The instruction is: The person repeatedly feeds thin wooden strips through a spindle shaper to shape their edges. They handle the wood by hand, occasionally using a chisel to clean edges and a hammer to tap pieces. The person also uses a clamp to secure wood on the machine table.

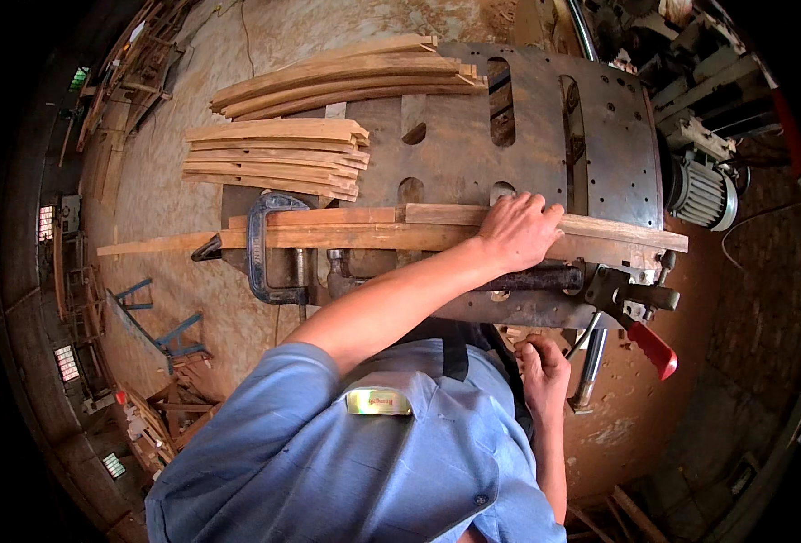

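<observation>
My left hand lies on top of a long wooden strip, its fingers curled over the far edge. The strip lies across the front of a rusty metal machine table. A blue C-clamp holds the strip's left part to the table. My right hand is lower, under the table's front edge, beside a steel rod. Its fingers are curled, and I cannot tell whether they hold anything. A lever with a red grip juts out to the right of it.
Two stacks of curved wooden slats rest on the table's far left. An electric motor sits at the table's right side. Wooden frames and blue stands stand on the dusty floor to the left.
</observation>
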A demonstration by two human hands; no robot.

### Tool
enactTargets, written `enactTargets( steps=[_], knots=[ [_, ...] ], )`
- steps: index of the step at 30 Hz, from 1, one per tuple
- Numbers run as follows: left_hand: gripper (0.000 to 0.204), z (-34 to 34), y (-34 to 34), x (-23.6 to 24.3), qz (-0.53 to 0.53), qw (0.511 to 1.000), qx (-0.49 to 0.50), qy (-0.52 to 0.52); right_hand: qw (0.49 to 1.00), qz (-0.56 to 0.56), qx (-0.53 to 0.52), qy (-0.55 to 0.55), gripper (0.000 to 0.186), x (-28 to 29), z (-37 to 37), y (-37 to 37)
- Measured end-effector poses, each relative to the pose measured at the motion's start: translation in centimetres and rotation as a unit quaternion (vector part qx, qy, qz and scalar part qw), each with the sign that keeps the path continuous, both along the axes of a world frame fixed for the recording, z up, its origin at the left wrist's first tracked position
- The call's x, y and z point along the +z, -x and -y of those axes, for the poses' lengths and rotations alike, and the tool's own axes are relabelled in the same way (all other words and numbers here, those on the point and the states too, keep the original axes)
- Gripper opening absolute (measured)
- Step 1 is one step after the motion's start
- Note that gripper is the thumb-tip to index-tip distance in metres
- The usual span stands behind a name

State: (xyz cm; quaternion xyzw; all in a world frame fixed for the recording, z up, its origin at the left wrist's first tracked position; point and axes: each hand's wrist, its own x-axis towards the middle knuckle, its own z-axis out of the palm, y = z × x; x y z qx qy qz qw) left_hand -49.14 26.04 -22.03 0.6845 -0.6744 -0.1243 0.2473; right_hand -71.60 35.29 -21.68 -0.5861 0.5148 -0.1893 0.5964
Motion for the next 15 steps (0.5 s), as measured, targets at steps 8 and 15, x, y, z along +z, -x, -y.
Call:
enactTargets(
  steps=[8, 15],
  knots=[
    [0.021, 1.9, -1.7, -0.8, 0.057, 0.997, -0.038, -0.041, 0.978, -0.014, -0.02, -0.206, 0.034, -2.8, 1.4, 0.4],
    [0.055, 1.0, -2.0, 2.2, 0.026, 0.993, -0.104, -0.046, 0.842, 0.226, -0.284, -0.4, 0.048, -6.2, 3.2, -3.7]
  ],
)
